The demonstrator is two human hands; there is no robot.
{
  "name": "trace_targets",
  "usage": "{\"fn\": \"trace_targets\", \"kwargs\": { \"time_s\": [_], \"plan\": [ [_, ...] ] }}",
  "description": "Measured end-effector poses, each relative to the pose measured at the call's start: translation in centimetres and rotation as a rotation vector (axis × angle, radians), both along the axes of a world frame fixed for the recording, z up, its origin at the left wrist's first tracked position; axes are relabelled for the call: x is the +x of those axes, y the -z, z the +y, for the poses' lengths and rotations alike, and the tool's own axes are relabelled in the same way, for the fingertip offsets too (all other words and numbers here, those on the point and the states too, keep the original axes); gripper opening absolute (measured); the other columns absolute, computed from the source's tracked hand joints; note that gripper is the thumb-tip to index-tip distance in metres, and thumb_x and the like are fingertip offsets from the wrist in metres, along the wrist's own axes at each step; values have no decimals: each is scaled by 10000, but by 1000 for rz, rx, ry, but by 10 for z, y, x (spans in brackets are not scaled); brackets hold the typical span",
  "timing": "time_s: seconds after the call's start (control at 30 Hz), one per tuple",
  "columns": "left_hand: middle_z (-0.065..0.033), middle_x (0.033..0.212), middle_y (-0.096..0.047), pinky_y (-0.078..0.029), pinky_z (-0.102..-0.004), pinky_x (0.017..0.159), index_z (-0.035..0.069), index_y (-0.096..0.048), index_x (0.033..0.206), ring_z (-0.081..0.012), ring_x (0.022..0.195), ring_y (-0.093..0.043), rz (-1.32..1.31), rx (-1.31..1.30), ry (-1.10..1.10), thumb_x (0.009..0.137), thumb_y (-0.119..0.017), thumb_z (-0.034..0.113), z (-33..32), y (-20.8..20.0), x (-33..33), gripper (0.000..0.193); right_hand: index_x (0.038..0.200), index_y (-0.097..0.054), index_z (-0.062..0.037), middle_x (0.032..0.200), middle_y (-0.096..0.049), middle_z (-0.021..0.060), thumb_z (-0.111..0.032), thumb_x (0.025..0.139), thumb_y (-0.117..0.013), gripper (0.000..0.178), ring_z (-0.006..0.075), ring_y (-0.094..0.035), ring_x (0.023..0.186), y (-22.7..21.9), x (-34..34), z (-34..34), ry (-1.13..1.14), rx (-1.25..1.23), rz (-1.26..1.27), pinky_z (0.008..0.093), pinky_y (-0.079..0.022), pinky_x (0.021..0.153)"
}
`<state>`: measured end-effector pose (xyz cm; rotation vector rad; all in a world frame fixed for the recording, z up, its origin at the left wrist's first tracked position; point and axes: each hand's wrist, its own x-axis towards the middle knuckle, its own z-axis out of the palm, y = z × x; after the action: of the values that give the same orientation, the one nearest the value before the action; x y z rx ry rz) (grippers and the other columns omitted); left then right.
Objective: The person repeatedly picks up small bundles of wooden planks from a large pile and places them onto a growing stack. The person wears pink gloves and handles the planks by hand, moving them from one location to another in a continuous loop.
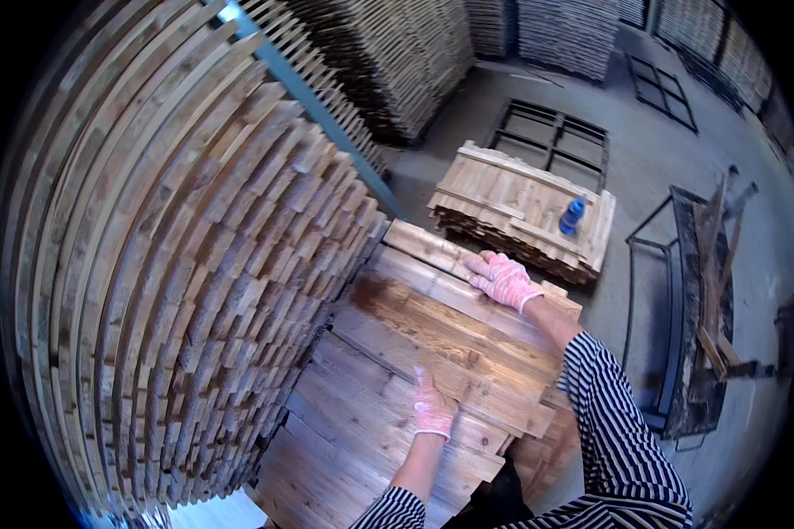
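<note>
A stack of wooden boards [344, 388] lies in front of me, its boards side by side with uneven ends. My right hand [505, 280], in a pink-and-white knit glove, is at the far side of the stack. Its fingers bend over a pale board [422, 244] at the far edge. Nearer to me, my left hand [433, 411], gloved the same way, rests on the boards. The left thumb sticks out, apart from the hand; its other fingers are partly blurred. Dark stains mark one of the boards between my hands.
A tall wall of stacked boards [238, 309] rises close on the left, beside a blue-green post [326, 115]. Beyond my stack sits a lower board pile [503, 189] with a blue bottle [572, 216] on it. Right of me stands a dark metal frame [679, 309] holding scrap wood.
</note>
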<state>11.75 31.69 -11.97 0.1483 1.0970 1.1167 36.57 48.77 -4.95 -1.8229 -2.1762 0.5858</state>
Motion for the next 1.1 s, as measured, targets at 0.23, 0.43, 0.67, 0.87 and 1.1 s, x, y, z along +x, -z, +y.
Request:
{"fn": "trace_targets", "kwargs": {
  "time_s": [0.23,0.43,0.67,0.87,1.1],
  "plan": [
    [-163,1462,-555,-406,-416,1151,39,-424,1503,-317,1339,-527,999,301,321,992,-650,366,-15,-2,6,648,1444,-551,-253,1463,-517,158,-440,953,-601,528,391,-532,1270,8,-32,1,46,-66,-234,496,-467,1028],
    [-91,1466,-548,-384,-406,1179,84,-455,1489,-287,1341,-517,-553,-16,-526,967,-620,567,-31,-44,-15,730,1509,-441,-115,1496,-426,320,-604,857,-667,846,514,-471,1318,-55,-156,-105,-497,-194,161,522,-389,1127],
    [-134,1503,-488,-390,-492,1130,89,-383,1517,-309,1377,-467,-655,221,-710,957,-494,704,-136,-83,-186,840,1535,-457,-208,1531,-436,235,-557,794,-774,879,423,-451,1391,-56,-352,-158,-1133,-419,225,457,-398,1151],
    [-170,1598,-362,-296,-593,1161,152,-296,1588,-366,1457,-346,-306,203,-930,996,-452,678,-253,-102,-251,808,1402,-607,-275,1488,-507,107,-369,753,-839,695,338,-560,1284,-20,-521,-176,-1410,79,113,428,-482,1071],
    [-162,1504,-502,-407,-504,1119,60,-453,1501,-351,1341,-516,-29,117,-1383,1022,-554,545,-468,-97,-239,689,1510,-487,-320,1647,-316,91,-302,844,-768,723,360,-317,1492,10,-571,-211,-1349,119,-344,593,-275,1194]
  ]
}}
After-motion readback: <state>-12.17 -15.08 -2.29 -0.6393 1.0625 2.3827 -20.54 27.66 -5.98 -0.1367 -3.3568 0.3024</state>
